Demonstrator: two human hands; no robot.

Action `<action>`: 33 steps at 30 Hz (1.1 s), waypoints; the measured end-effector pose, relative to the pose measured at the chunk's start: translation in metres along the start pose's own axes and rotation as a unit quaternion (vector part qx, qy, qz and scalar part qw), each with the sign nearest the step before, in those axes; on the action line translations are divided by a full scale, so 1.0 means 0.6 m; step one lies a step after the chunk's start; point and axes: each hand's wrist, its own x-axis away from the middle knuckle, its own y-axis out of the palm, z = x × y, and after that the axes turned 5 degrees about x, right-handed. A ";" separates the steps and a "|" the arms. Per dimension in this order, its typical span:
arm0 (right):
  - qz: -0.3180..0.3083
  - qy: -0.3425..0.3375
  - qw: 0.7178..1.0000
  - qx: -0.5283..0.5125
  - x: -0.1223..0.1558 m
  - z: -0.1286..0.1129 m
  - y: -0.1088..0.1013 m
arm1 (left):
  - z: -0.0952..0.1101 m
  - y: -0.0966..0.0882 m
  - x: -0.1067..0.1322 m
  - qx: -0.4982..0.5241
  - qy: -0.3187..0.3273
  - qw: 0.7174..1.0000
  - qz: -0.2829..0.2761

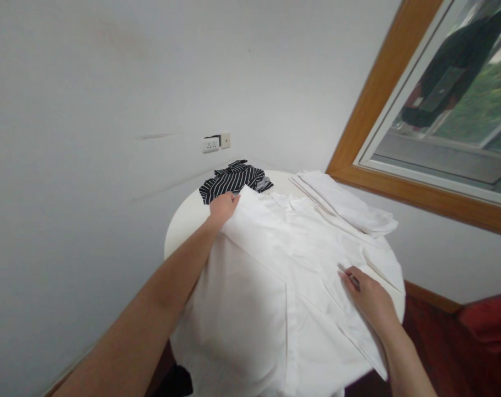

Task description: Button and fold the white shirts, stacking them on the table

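A white shirt [258, 264] is spread over the round table, its lower part hanging past the near edge. My left hand [224, 208] pinches the shirt's far left corner, close to a black-and-white striped garment [233, 181]. On the right side of the shirt, my right hand [368, 295] has its fingers closed on a fold of the white cloth. A button strip runs down the shirt's front toward me.
A folded white garment [345, 201] lies at the table's far right. The white round table [179, 226] stands against a wall with a socket [211, 145]. A wood-framed window [424, 193] is at right, and red fabric [490, 320] lies low right.
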 end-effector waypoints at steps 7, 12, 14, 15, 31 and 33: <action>0.006 -0.002 1.000 -0.006 0.003 -0.003 0.014 | 0.047 0.011 -0.054 -0.034 0.036 0.999 0.014; -0.001 -0.007 1.000 -0.019 0.003 -0.001 0.004 | 0.039 0.020 -0.094 -0.008 0.034 0.999 -0.037; 0.002 -0.008 1.000 -0.023 0.000 -0.003 -0.004 | 0.029 0.017 -0.106 -0.009 0.055 0.997 -0.054; 0.003 -0.008 1.000 -0.024 -0.002 -0.006 -0.008 | 0.023 0.014 -0.110 -0.013 0.066 0.996 -0.060; -0.015 -0.052 0.999 -0.008 -0.021 -0.013 0.014 | 0.014 -0.020 0.002 -0.121 0.012 0.988 -0.096; -0.014 -0.055 0.998 -0.005 -0.020 -0.013 0.015 | 0.011 -0.020 0.024 -0.128 0.016 0.987 -0.099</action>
